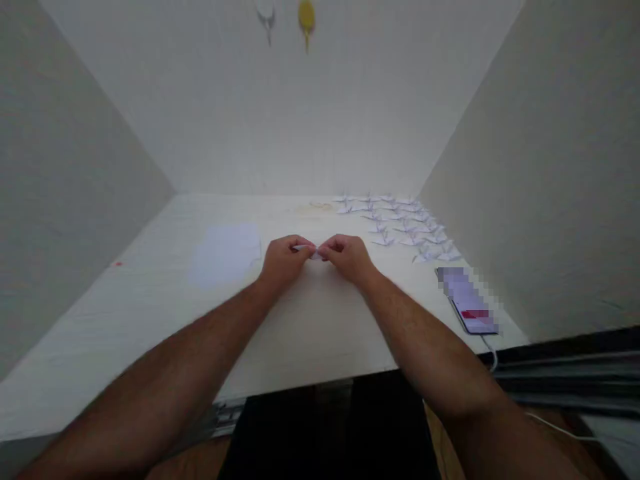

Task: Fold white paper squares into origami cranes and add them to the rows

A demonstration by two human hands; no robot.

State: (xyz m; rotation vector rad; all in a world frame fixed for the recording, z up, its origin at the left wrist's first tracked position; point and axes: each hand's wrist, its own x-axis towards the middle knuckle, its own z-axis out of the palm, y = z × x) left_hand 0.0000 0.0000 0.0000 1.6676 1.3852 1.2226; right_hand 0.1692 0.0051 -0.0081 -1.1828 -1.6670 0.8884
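Note:
My left hand and my right hand meet over the middle of the white table. Both are closed in a pinch on one small folded piece of pale paper held between the fingertips, just above the table. Most of that paper is hidden by my fingers. A stack of pale paper sheets lies flat to the left of my left hand.
Several small folded paper cranes stand in rows at the back right. A phone with a cable lies near the right front edge. White walls close in on three sides. A white and a yellow crane hang above.

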